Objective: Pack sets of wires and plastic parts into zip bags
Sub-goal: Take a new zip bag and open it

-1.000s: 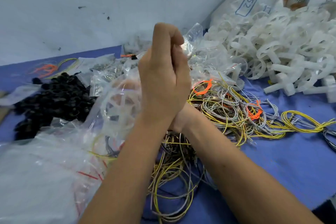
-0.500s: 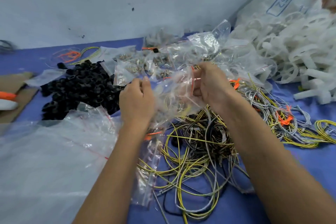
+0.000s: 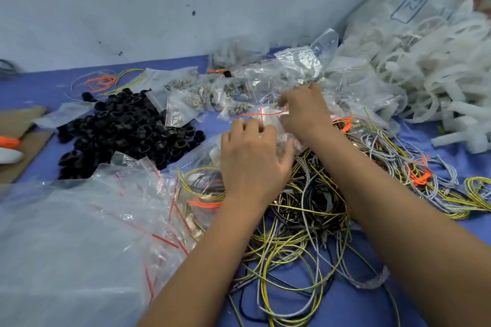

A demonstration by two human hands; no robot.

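A small clear zip bag with a red seal line sits between both hands above the blue table. My left hand grips its near side with curled fingers. My right hand pinches the bag's far end by the red seal. Under both wrists lies a tangle of yellow, grey and black wires. A heap of black plastic rings lies to the left, and a pile of white plastic straps fills the right.
Empty zip bags with red seals cover the near left. Small filled bags lie at the back middle. Cardboard and an orange-tipped white tool sit at the left edge. A grey wall rises behind.
Both hands have come down from a raised, clasped pose to the table. The bag now lies lower and flatter between them, with my right hand at its red seal.
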